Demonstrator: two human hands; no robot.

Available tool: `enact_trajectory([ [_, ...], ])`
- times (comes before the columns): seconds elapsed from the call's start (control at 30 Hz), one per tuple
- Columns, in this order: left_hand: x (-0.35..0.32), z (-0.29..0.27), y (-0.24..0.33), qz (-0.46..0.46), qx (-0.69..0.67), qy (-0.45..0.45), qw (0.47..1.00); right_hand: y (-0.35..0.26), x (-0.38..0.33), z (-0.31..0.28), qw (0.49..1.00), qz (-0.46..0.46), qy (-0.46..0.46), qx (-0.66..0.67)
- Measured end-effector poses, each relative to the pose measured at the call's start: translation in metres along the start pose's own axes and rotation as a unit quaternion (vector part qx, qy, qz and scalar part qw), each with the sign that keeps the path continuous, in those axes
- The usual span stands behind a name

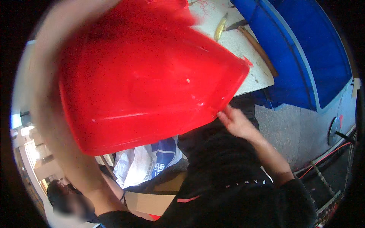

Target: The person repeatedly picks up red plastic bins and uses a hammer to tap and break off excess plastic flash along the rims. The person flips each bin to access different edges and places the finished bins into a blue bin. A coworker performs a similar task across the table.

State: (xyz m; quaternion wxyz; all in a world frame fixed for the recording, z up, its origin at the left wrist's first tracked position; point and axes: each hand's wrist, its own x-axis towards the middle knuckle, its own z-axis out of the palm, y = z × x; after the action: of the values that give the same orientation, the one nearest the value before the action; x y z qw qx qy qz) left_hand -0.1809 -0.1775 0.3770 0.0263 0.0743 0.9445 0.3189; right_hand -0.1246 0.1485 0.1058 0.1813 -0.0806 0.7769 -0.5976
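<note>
A large red moulded plastic shell, smooth and glossy, fills the upper middle of the view, tilted in front of my body. My right hand is closed on its lower right corner, with the thumb on the near edge. Along the shell's left side my left arm reaches up. My left hand is smeared by motion at the top edge, near the shell's far left side, and its fingers cannot be made out. Beyond the shell is a white worktop.
On the worktop lie a brown wooden handle with a dark end and a small yellow tool. Blue bins stand at the right. Below the shell are a white-and-blue sack and a cardboard box. Another person is at lower left.
</note>
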Motion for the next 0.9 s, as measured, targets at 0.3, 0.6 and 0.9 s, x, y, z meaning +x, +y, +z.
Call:
enact_trajectory([
  [0.3,0.041,0.037,0.058,0.07,0.098,-0.057,0.991,0.0,-0.03,-0.02,0.974,0.218,0.022,0.052],
  [0.6,0.058,0.041,0.058,0.121,0.139,-0.061,0.981,0.01,-0.019,-0.003,0.984,0.171,0.033,0.028],
  [0.9,0.051,0.051,0.049,0.202,0.054,0.193,0.959,0.015,-0.022,0.005,0.976,0.193,0.059,0.079],
])
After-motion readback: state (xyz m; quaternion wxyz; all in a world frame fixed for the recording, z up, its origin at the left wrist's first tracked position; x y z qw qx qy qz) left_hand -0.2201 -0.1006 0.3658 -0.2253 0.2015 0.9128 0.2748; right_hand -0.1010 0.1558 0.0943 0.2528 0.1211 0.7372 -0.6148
